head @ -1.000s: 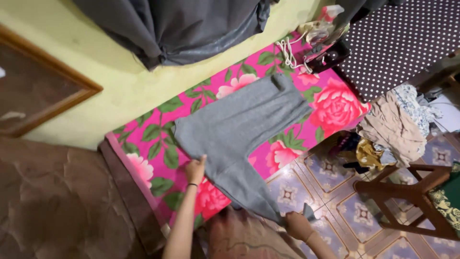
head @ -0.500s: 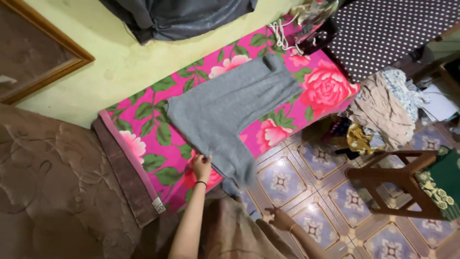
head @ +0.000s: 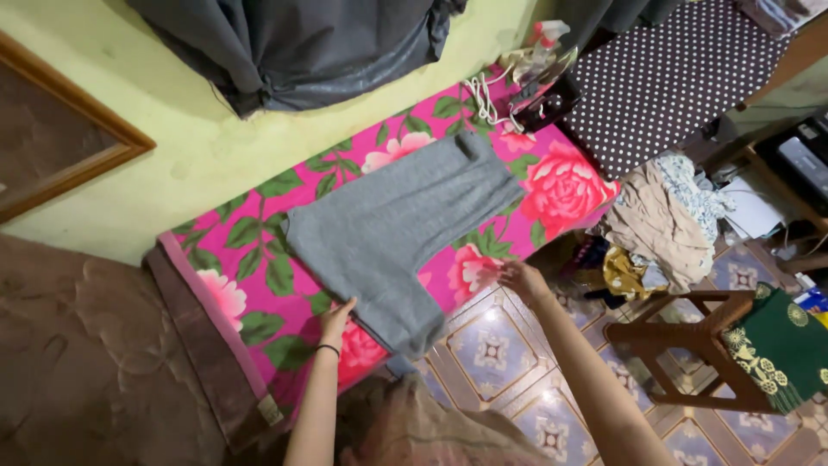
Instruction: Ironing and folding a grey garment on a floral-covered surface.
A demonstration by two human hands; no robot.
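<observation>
A grey knitted garment (head: 397, 229) lies spread flat on a pink cloth with large flower and leaf print (head: 569, 185). My left hand (head: 336, 319) rests on the garment's near left edge, fingers pressed flat on the fabric. My right hand (head: 520, 278) reaches out with fingers apart over the pink cloth's near edge, just right of the garment, holding nothing. One grey end hangs off the near edge toward the tiled floor.
A dark curtain (head: 293, 43) hangs on the yellow-green wall. A dotted dark board (head: 664, 78) stands at the right, with a heap of clothes (head: 664, 224) and a wooden stool (head: 716, 345) on patterned floor tiles. A brown blanket (head: 78, 362) lies at left.
My right hand let go of the hanging grey end and rose from the floor side up to the cloth's edge. The hanging end now lies shorter. My left hand stayed on the garment's edge.
</observation>
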